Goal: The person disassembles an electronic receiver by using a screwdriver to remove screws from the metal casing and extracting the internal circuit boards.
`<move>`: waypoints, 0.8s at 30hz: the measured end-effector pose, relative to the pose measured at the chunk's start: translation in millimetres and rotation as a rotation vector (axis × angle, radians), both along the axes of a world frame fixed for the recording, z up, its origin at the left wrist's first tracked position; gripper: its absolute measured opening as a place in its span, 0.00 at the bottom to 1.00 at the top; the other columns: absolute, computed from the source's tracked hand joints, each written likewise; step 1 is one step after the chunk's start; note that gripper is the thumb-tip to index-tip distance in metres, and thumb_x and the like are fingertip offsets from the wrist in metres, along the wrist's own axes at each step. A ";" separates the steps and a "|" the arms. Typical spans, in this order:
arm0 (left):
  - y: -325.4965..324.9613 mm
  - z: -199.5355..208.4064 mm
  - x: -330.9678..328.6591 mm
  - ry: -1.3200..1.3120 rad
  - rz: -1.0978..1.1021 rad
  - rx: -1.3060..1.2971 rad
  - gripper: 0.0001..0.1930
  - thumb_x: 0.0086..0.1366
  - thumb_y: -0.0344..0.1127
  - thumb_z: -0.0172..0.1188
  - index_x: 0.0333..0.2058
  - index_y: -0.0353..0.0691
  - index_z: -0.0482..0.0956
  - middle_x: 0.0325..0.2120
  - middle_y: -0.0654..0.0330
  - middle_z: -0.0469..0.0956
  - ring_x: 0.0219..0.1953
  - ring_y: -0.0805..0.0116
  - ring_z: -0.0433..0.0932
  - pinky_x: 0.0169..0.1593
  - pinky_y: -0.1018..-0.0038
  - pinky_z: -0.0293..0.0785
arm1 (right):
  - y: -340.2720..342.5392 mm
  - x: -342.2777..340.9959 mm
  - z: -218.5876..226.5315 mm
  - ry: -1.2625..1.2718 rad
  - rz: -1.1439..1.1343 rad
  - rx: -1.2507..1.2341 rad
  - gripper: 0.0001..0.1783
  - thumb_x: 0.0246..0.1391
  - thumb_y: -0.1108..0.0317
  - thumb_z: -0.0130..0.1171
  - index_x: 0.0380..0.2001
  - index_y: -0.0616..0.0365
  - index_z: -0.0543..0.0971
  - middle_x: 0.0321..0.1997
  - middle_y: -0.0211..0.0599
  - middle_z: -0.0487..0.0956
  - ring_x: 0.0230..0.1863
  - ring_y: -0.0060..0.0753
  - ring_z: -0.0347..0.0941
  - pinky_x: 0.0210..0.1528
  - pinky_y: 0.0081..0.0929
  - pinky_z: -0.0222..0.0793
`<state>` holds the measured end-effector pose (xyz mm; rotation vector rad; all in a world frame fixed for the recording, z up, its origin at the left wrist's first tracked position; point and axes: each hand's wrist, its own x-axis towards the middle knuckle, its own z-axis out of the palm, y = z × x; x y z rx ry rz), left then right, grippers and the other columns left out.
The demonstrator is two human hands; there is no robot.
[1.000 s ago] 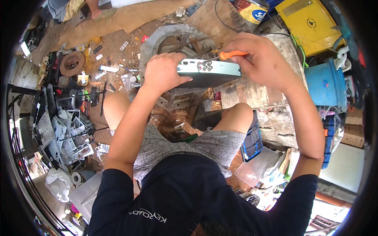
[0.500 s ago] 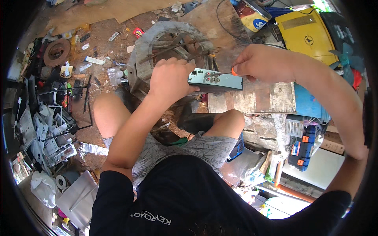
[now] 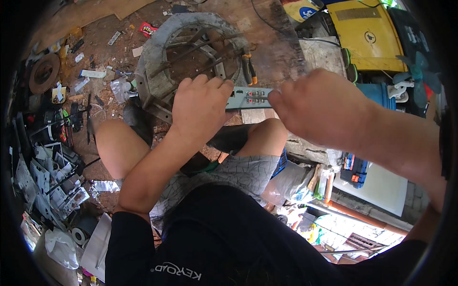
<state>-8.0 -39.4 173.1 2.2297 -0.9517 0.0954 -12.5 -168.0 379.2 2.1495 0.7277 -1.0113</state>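
A flat silver electronics box (image 3: pixel 234 102), its rear panel of sockets turned upward, is held over my knees. My left hand (image 3: pixel 200 102) is closed around the box's left end. My right hand (image 3: pixel 310 107) is closed on a screwdriver (image 3: pixel 257 98), whose thin shaft points left across the red and white round sockets. Whether its tip touches a screw is too small to tell. The handle is hidden in my fist, and my right hand covers the box's right end. Pliers (image 3: pixel 249 69) with black and orange handles lie just beyond the box.
A grey metal ring frame (image 3: pixel 157 52) stands beyond my left hand, beside a wooden board (image 3: pixel 276 52). Scrap metal pieces (image 3: pixel 47 176) pile up at left. At right are a yellow case (image 3: pixel 369 35), a fan blade (image 3: pixel 420 71) and a blue-black toolbox (image 3: pixel 354 170).
My right hand has moved nearer and now hides the screwdriver's orange handle and the box's right end. The whole view has shifted slightly, bringing the pliers into plainer sight.
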 end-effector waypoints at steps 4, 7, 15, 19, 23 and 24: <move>2.8 -7.7 3.1 0.003 0.013 0.037 0.30 0.38 0.50 0.77 0.43 0.47 0.80 0.32 0.65 0.80 0.38 0.62 0.77 0.41 0.65 0.70 | -21.6 -5.9 -11.0 -0.128 0.576 0.215 0.19 0.49 0.63 0.60 0.45 0.56 0.79 0.33 0.30 0.77 0.35 0.33 0.76 0.40 0.30 0.70; -3.1 -8.1 1.3 0.015 0.003 0.102 0.31 0.40 0.56 0.75 0.41 0.46 0.80 0.32 0.62 0.79 0.39 0.60 0.78 0.42 0.64 0.71 | -8.4 -17.3 -5.0 -0.200 0.384 0.229 0.21 0.49 0.63 0.60 0.48 0.57 0.77 0.35 0.33 0.79 0.39 0.35 0.78 0.42 0.31 0.69; 5.5 16.3 -8.4 -0.149 0.023 0.060 0.29 0.48 0.57 0.72 0.43 0.43 0.80 0.38 0.59 0.80 0.45 0.58 0.78 0.49 0.60 0.70 | -39.0 -11.3 7.5 -0.207 -0.255 0.728 0.16 0.48 0.66 0.60 0.39 0.63 0.81 0.34 0.54 0.81 0.39 0.56 0.79 0.44 0.46 0.73; -6.9 15.7 -13.8 -0.316 0.047 -0.017 0.27 0.50 0.50 0.72 0.45 0.41 0.80 0.38 0.56 0.81 0.46 0.54 0.79 0.52 0.58 0.70 | -16.2 -13.4 19.1 -0.274 -0.458 0.564 0.13 0.51 0.64 0.61 0.32 0.64 0.83 0.34 0.59 0.81 0.40 0.56 0.79 0.44 0.46 0.75; -19.8 17.0 -15.9 0.026 -0.023 -0.055 0.25 0.51 0.47 0.72 0.46 0.42 0.79 0.37 0.56 0.82 0.43 0.53 0.80 0.49 0.59 0.72 | -13.6 -11.4 18.8 -0.227 -0.477 0.381 0.13 0.54 0.64 0.58 0.28 0.64 0.83 0.34 0.58 0.81 0.40 0.57 0.80 0.40 0.48 0.75; -18.4 15.7 -16.1 0.029 -0.029 -0.075 0.24 0.52 0.47 0.72 0.45 0.43 0.79 0.37 0.56 0.82 0.43 0.53 0.80 0.48 0.59 0.72 | -17.0 -11.5 16.8 -0.203 -0.410 0.390 0.13 0.54 0.64 0.57 0.29 0.64 0.83 0.34 0.57 0.82 0.40 0.56 0.80 0.41 0.47 0.76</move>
